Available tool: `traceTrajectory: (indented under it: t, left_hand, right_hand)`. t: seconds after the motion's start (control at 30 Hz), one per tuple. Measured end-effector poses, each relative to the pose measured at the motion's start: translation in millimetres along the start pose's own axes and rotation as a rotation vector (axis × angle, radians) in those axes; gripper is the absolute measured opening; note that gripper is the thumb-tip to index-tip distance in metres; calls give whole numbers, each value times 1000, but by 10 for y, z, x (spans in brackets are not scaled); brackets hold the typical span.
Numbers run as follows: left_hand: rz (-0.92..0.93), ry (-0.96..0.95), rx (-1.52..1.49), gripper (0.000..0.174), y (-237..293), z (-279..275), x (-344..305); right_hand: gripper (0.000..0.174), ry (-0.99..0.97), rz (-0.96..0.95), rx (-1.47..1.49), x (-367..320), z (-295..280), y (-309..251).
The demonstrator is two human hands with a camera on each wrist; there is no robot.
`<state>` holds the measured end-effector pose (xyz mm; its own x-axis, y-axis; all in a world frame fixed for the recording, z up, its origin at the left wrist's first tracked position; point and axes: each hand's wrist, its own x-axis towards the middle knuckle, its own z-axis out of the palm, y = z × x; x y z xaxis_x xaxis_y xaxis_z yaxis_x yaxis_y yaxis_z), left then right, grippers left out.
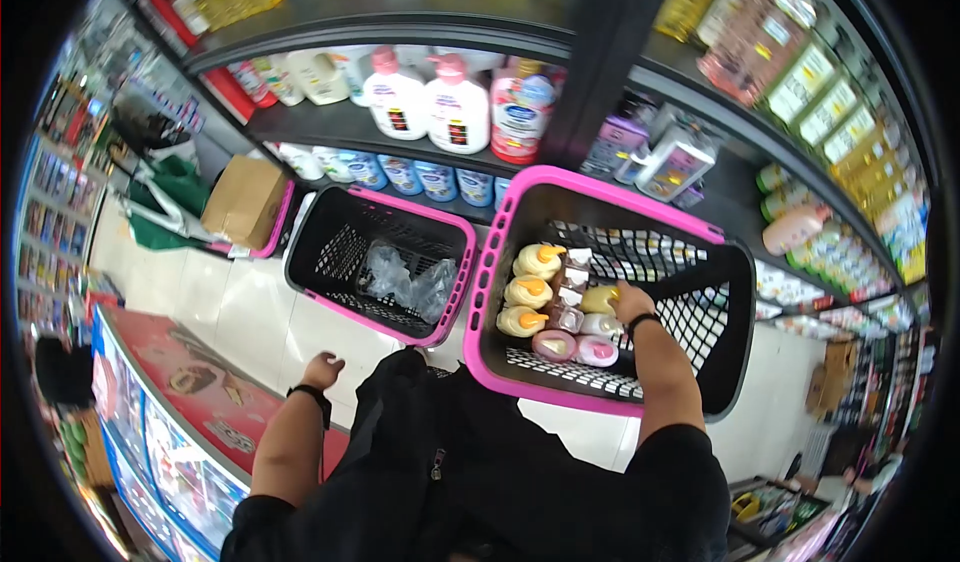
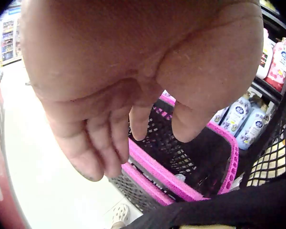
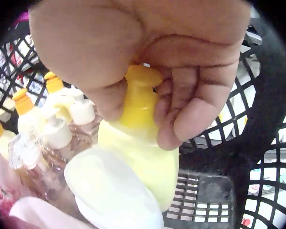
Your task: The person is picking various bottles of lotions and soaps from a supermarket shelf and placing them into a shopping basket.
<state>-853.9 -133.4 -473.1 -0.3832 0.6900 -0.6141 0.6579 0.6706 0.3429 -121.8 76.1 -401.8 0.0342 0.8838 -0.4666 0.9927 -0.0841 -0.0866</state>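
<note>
The right hand (image 1: 632, 305) reaches into the large black basket with a pink rim (image 1: 478, 307). In the right wrist view, the thumb and fingers of that hand (image 3: 148, 90) pinch the yellow neck of a pale yellow bottle (image 3: 138, 143). A white bottle (image 3: 112, 191) leans right beside it. Cream bottles with orange pumps (image 1: 528, 292), clear bottles with white pumps (image 3: 56, 131) and pink-topped items (image 1: 596, 351) stand at the basket's left part. The left hand (image 1: 322, 371) hangs over the floor beside the body, holding nothing; its fingers (image 2: 93, 157) are relaxed in the left wrist view.
A smaller basket (image 1: 458, 292) with clear plastic bags (image 1: 410, 282) stands left of the large one. Shelves with white pump bottles (image 1: 458, 107) and blue bottles (image 1: 437, 180) rise behind. A cardboard box (image 1: 243, 202) is at the back left, a red-sided freezer (image 1: 215, 392) at the left.
</note>
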Motion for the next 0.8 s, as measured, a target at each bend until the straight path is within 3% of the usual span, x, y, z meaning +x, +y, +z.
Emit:
traceTrajectory:
  t: [0.07,0.2,0.33,0.53,0.6,0.7,0.8]
  left_hand:
    - [87,17,47,58,558,-238,-218]
    - [226,17,-4,52,1146,-355,-63]
    - [512,-66,27,47,1989,-565,27]
    - [1012,-47,-151,42,3003,-881,137]
    - [1080,-199,-282,41,3306,-1148,116]
    - [1249,-259,-239,45,3566,-1617,136]
    - [1379,-304,-311,53,3603,-1979,269]
  right_hand:
    - [42,42,-16,37,-51,-110,107]
    - [39,161,-99,-18,-541,-862,-10]
    - [32,383,-181,-54,-1100,-1689,-320]
    - [24,588,-204,-15,-1960,-3025,-1383]
    - [22,648,-220,47,-2127,-3335,-1690]
    - [14,605,-217,247,-2314,-3724,-2394]
    - [16,610,-298,177,-2175,-3892,-3098]
